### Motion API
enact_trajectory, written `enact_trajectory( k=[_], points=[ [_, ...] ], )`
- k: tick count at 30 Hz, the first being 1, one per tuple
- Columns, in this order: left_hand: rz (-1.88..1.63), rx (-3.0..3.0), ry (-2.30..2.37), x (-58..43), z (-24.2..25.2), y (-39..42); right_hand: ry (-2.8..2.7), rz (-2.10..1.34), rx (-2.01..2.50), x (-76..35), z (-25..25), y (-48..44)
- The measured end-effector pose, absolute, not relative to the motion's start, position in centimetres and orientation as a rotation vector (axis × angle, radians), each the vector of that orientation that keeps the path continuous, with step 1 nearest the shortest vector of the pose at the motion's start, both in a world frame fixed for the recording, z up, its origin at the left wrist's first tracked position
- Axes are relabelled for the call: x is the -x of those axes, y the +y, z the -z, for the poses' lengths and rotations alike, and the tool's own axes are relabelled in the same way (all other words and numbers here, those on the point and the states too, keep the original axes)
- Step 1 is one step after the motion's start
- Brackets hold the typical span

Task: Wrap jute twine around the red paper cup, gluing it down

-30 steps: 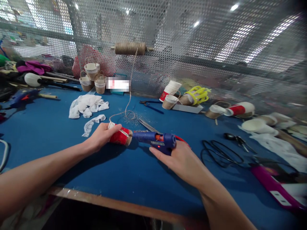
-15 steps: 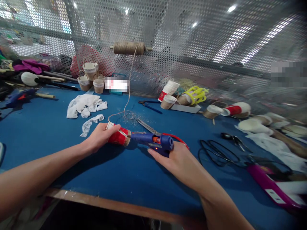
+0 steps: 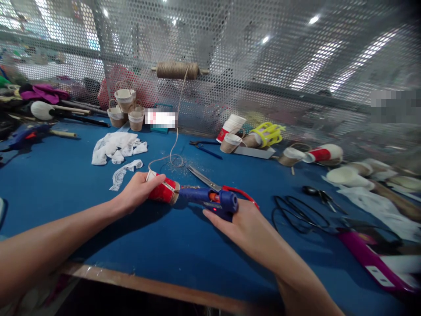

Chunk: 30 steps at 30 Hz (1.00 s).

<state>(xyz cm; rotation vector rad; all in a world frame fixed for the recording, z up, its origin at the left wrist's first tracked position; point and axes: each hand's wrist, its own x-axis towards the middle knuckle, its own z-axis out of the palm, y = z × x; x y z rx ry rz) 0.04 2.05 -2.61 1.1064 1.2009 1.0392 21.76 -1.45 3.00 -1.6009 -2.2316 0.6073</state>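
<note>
My left hand (image 3: pixel 140 188) is closed around a red paper cup (image 3: pixel 166 189) lying on its side, its twine-wrapped end facing right. A blue hot glue gun (image 3: pixel 204 197) with a small red light is gripped in my right hand (image 3: pixel 241 221). Its nozzle meets the wrapped end of the cup; whether glue is coming out is too small to tell. From a spool of jute twine (image 3: pixel 177 70) a strand (image 3: pixel 178 131) hangs to the table, loops there and runs to the cup. Red-handled scissors (image 3: pixel 204 177) lie just behind the glue gun.
White lace pieces (image 3: pixel 115 147) lie left of the strand. Small twine-covered buckets (image 3: pixel 136 120) stand behind them. Blue-handled pliers (image 3: pixel 207 150), stacked cups (image 3: pixel 235 123), a black cable (image 3: pixel 296 215), keys (image 3: pixel 324 197) and a purple power strip (image 3: pixel 365 259) occupy the right side. A perforated metal screen (image 3: pixel 263 66) rises behind.
The view has shifted slightly, so the scene sits a little lower. Both hands keep hold of the cup and glue gun, with the nozzle still at the cup's wrapped end.
</note>
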Motion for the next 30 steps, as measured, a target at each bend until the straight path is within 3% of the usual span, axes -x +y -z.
enact_trajectory(
  k=[30],
  points=[
    [-1.038,-1.203,1.228,0.03,2.86,1.9,-2.222,-0.571,1.469,-21.88,-2.98,-1.01]
  ],
)
